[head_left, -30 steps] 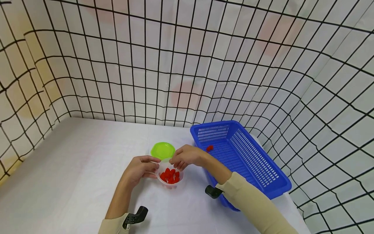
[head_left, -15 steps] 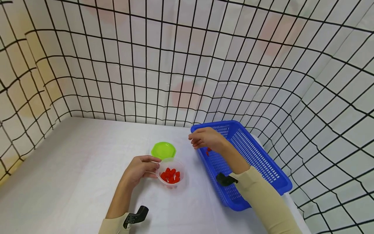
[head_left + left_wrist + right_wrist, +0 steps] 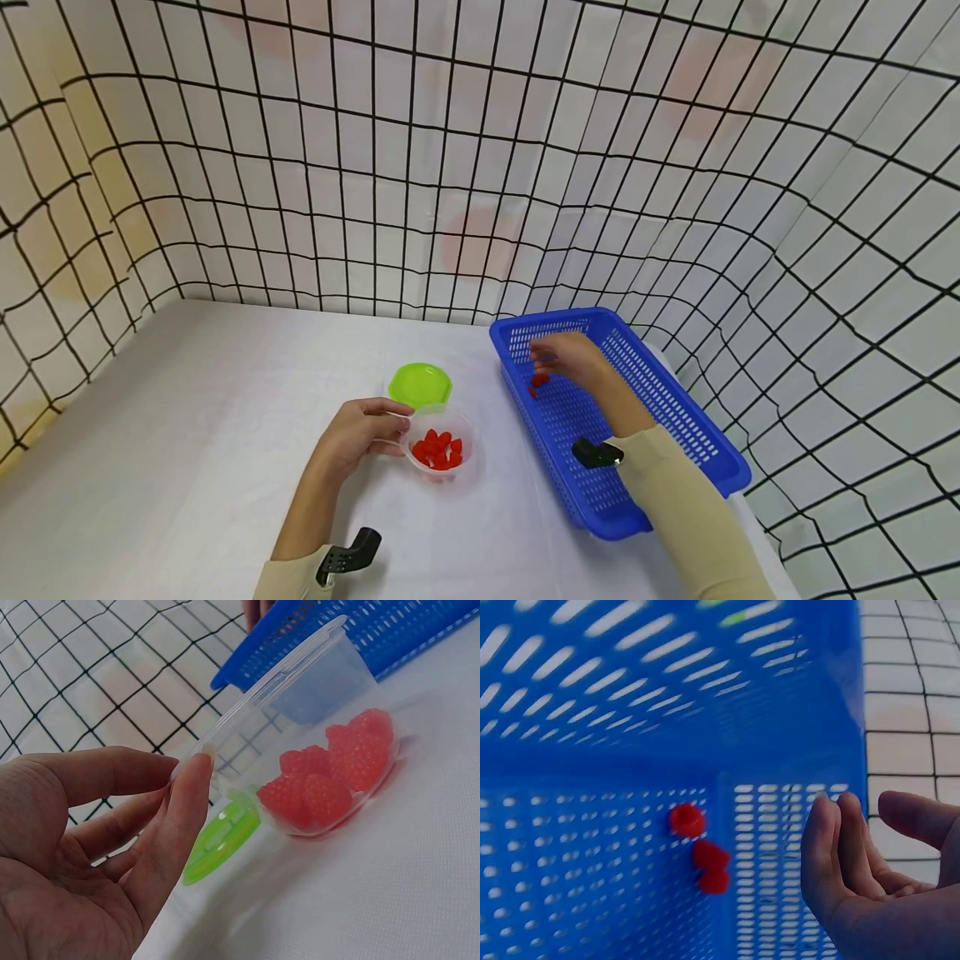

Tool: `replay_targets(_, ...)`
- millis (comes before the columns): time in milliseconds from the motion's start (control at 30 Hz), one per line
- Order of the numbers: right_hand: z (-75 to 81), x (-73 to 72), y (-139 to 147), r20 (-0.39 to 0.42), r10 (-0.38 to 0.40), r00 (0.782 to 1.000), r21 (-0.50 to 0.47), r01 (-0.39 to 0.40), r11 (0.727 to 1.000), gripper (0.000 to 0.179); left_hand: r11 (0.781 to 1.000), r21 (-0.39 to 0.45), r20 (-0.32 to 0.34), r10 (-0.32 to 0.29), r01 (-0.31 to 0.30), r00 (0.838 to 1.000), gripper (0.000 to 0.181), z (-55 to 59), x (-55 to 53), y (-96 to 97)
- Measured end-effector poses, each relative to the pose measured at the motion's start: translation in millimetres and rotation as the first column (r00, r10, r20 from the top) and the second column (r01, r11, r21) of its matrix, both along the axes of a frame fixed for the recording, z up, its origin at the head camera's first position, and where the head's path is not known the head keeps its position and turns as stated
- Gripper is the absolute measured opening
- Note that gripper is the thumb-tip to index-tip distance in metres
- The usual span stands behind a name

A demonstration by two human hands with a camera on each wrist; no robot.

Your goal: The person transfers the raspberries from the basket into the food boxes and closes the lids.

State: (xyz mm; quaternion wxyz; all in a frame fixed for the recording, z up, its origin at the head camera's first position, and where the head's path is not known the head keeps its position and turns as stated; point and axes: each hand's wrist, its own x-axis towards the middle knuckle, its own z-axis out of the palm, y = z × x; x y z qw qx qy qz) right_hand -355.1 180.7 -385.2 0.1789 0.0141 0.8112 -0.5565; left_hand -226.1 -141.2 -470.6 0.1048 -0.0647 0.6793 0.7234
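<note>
My left hand [image 3: 365, 431] pinches the rim of a clear plastic tub [image 3: 315, 690] between thumb and fingers. Inside the tub lie several red raspberries [image 3: 360, 761], seen through its wall. Over the far end of a blue basket [image 3: 577, 508] hovers my right hand [image 3: 567, 357]. In the right wrist view its thumb and fingers stand apart, holding nothing. A few more raspberries [image 3: 709, 859] lie on the basket floor near a corner, one showing its hollow end; the hand is apart from them.
A green lid [image 3: 420, 386] lies flat on the white tablecloth [image 3: 225, 417] just behind the tub. Black wire mesh [image 3: 360, 183] with white sheeting behind it rises around the back and sides of the table. The basket stands at the right.
My right hand has left the tub, passed over the basket's left rim and come above the basket's inside. The left hand and the tub have stayed in place.
</note>
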Motion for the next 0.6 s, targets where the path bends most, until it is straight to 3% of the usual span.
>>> replay_targets(367,-26.5,-14.2,24.8,0.071,-0.128,0.989,-0.009,0.129,0.992,0.042,1.000,-0.006,0.002,0.005,-0.005,1.000,0.028,0.4,0.5,0.2)
replay_targets(600,-37.7,-21.4,32.7,0.122,-0.209,0.970,0.023,0.208,0.978,0.039,1.000,-0.009,0.005,0.008,-0.008,1.000,0.027,0.9,0.4,0.4)
